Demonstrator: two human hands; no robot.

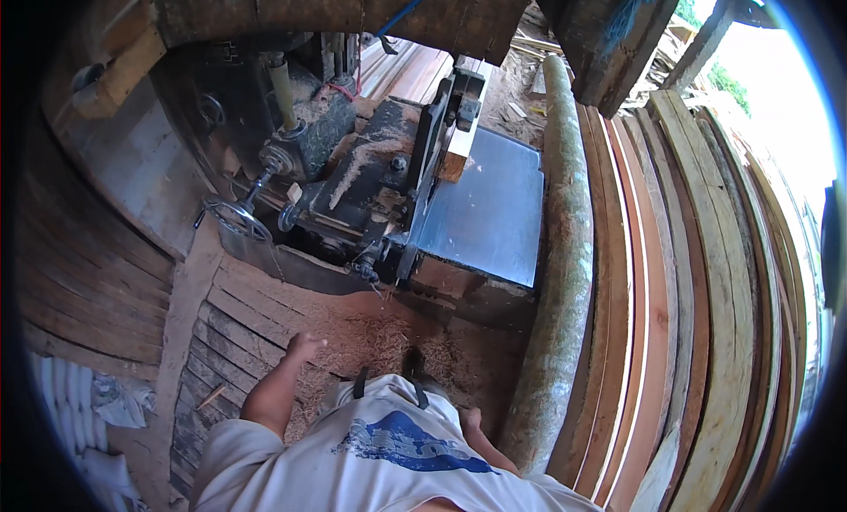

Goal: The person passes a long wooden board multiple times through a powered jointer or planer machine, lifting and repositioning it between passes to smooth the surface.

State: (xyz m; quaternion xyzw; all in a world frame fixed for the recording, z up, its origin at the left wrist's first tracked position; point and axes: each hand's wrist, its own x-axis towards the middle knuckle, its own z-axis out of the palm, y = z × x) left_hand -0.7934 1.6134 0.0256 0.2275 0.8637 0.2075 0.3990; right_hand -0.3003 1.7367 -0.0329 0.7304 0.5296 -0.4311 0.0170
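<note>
Timber (455, 159) lay at the worktop (490, 212) of a machine, along the left edge toward the far corner, ahead of the person and well apart from both hands. Nearest the body, the left hand (305, 346) hung over the sawdust (357, 322), its fingers loosely curled; it was too small to tell whether they were pressed together. The right hand (472, 418) hung low beside the shirt (379, 441), near the log (565, 247); the shirt hid part of it, so I could not tell whether its fingers were spread or closed. Sawdust covered much of the slatted floor (221, 331) between the person and the machine's near side, and a small stick (210, 397) lay on the slats to the left. Farther out, the timber's squared near end faced the person, while its length ran away past the worktop's far edge. A dark upright guide (426, 159) stood along the left edge, close beside the timber. Left of that guide, shavings (371, 155) lay on the machine's dark bed, and a handwheel (236, 223) stood off its near left corner. Off the worktop's right edge, the log ran lengthwise, with long planks (648, 318) lying side by side beyond it. White sacks (75, 406) lay at far left.
</note>
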